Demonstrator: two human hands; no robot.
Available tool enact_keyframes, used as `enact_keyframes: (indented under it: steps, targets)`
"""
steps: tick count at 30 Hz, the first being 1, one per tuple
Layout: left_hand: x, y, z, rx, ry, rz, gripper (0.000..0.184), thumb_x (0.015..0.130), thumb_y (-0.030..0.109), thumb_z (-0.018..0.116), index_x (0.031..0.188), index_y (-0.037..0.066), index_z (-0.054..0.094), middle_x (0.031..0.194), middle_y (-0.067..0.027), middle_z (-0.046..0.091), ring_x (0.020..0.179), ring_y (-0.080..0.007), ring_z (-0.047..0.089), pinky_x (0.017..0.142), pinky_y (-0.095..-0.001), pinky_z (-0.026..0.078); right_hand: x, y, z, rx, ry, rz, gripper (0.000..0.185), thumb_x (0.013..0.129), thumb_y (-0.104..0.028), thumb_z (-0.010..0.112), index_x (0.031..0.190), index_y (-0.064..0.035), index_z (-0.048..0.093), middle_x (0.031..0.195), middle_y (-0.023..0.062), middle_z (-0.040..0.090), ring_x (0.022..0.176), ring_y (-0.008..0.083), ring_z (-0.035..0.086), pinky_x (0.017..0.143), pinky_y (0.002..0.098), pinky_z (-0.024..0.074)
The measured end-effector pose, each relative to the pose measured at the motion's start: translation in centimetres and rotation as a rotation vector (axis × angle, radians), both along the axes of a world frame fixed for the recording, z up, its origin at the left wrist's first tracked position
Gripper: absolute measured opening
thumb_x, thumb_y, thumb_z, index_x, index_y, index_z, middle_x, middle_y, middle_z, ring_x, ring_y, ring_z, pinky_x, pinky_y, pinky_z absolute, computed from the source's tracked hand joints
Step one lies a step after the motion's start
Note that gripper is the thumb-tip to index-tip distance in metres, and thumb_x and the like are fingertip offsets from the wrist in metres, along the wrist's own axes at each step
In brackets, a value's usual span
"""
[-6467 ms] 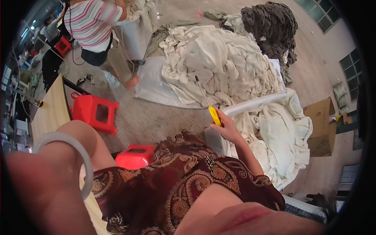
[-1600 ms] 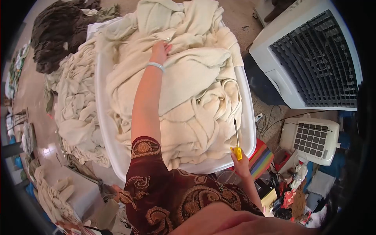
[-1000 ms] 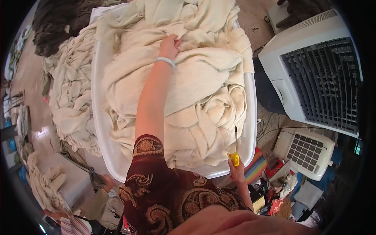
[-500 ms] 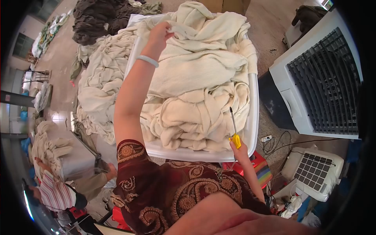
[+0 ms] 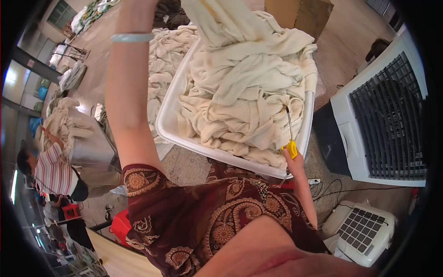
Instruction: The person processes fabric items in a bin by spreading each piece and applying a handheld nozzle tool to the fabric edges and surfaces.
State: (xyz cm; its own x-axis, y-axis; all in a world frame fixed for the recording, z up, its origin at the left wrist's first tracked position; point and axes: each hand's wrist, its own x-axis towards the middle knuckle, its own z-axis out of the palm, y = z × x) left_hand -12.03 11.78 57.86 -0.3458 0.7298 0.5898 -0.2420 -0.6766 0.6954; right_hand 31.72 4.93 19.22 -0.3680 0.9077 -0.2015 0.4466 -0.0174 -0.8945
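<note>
Cloth (image 5: 226, 23) has been lifted higher since a moment ago and is now stretched from the heap (image 5: 244, 111) in the white tub (image 5: 207, 150) to the upper edge of the frame. The left hand is cut off there, above its raised forearm (image 5: 129, 92); its fingers cannot be told. Right of centre, the screwdriver (image 5: 292, 150) is held upright, its yellow handle enclosed by the right hand's (image 5: 296, 166) curled fingers.

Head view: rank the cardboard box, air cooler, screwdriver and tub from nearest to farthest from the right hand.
From the right hand:
1. Screwdriver, held in it
2. Tub, rim right beside it
3. Air cooler, to its right
4. Cardboard box, beyond the tub
</note>
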Motion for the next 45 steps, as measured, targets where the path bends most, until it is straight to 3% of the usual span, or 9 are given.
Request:
enact_keyframes:
  steps: [5, 11, 15, 16, 18, 25, 34, 40, 45]
  targets:
    - [0.4, -9.5, -3.0, 0.045, -0.2, -0.195, 0.021, 0.073, 0.004, 0.048, 0.093, -0.003, 0.049, 0.092, -0.0123, 0.054, 0.086, -0.0245, 0.053, 0.075, -0.0345, 0.046, -2.1, 1.5, 2.0, 0.057, 0.01, 0.114, 0.025, 0.081, -0.025, 0.055, 0.094, -0.0045, 0.055, 0.076, 0.0062, 0.058, 0.071, 0.0128, 0.055, 0.065, 0.026, 0.0428]
    - [-0.2, -15.9, -25.6, -0.543, -0.866, 0.215, 0.022, 0.076, 0.009, 0.039, 0.094, -0.001, 0.047, 0.09, -0.013, 0.054, 0.088, -0.0251, 0.052, 0.078, -0.0389, 0.043, -3.1, 1.6, 1.6, -0.021, -0.065, 0.118, 0.029, 0.081, -0.028, 0.055, 0.095, -0.0026, 0.056, 0.075, 0.0088, 0.059, 0.068, 0.0133, 0.054, 0.064, 0.0272, 0.0426]
    - [0.3, -17.3, -37.8, -0.76, 0.419, 0.499, 0.033, 0.081, 0.02, 0.053, 0.105, 0.0, 0.044, 0.097, -0.0124, 0.05, 0.097, -0.0222, 0.049, 0.083, -0.0375, 0.043, -3.7, 2.1, -1.0, -0.094, -0.061, 0.168, 0.026, 0.081, -0.024, 0.056, 0.089, 0.0004, 0.059, 0.073, 0.0037, 0.057, 0.067, 0.0112, 0.052, 0.06, 0.0265, 0.0422]
    - [2.2, -16.7, -34.9, -0.904, 0.633, 0.599, 0.033, 0.082, 0.014, 0.051, 0.111, 0.001, 0.042, 0.103, -0.0124, 0.05, 0.097, -0.0234, 0.051, 0.083, -0.0386, 0.044, -3.6, 2.3, -2.0, -0.097, -0.05, 0.156, 0.027, 0.081, -0.026, 0.055, 0.089, -0.0009, 0.06, 0.075, 0.0033, 0.057, 0.066, 0.0114, 0.051, 0.056, 0.0259, 0.0417]
    - [1.1, -9.6, -37.1, -0.542, -0.822, 0.037, 0.034, 0.085, 0.017, 0.044, 0.114, 0.0, 0.04, 0.11, -0.0137, 0.048, 0.1, -0.0254, 0.051, 0.092, -0.039, 0.039, -4.1, 1.4, -0.8, -0.079, -0.025, 0.133, 0.03, 0.083, -0.03, 0.052, 0.089, -0.0025, 0.06, 0.081, 0.0031, 0.058, 0.068, 0.0109, 0.052, 0.052, 0.0242, 0.0415]
    - [10.8, 0.2, -15.9, -0.109, -0.626, -0.42, 0.022, 0.082, 0.015, 0.048, 0.1, 0.004, 0.045, 0.097, -0.0112, 0.051, 0.09, -0.0256, 0.052, 0.078, -0.0439, 0.042, -1.8, 3.1, 0.1, 0.026, 0.024, 0.036, 0.031, 0.086, -0.034, 0.046, 0.094, -0.0066, 0.058, 0.091, 0.0021, 0.058, 0.073, 0.009, 0.053, 0.05, 0.0215, 0.0412]
    - [12.2, -6.2, -46.4, -1.04, -0.661, -0.059, 0.033, 0.084, 0.021, 0.047, 0.114, 0.007, 0.043, 0.107, -0.0086, 0.05, 0.089, -0.0239, 0.052, 0.066, -0.0342, 0.048, -2.4, 1.8, -0.3, -0.119, 0.044, 0.096, 0.03, 0.087, -0.038, 0.043, 0.087, -0.0098, 0.055, 0.088, 0.0014, 0.058, 0.082, 0.0092, 0.055, 0.052, 0.0185, 0.0381]
    - [10.4, -7.4, -48.9, -1.219, -0.729, -0.035, 0.032, 0.081, 0.025, 0.051, 0.105, 0.005, 0.047, 0.087, -0.013, 0.055, 0.063, -0.0237, 0.056, 0.055, -0.0323, 0.047, -3.1, 4.6, -1.3, -0.682, 0.398, 0.293, 0.037, 0.086, -0.043, 0.042, 0.095, -0.0077, 0.051, 0.091, 0.0041, 0.058, 0.092, 0.0149, 0.054, 0.064, 0.0211, 0.0381]
    - [9.3, -7.2, -46.6, -1.165, -0.739, 0.02, 0.031, 0.082, 0.025, 0.051, 0.104, 0.004, 0.047, 0.088, -0.0125, 0.055, 0.065, -0.0236, 0.056, 0.054, -0.033, 0.047, -4.8, 5.1, 5.1, -0.382, 0.497, 0.318, 0.045, 0.083, -0.031, 0.052, 0.117, -0.0034, 0.043, 0.121, 0.0072, 0.045, 0.106, 0.017, 0.047, 0.075, 0.0236, 0.0376]
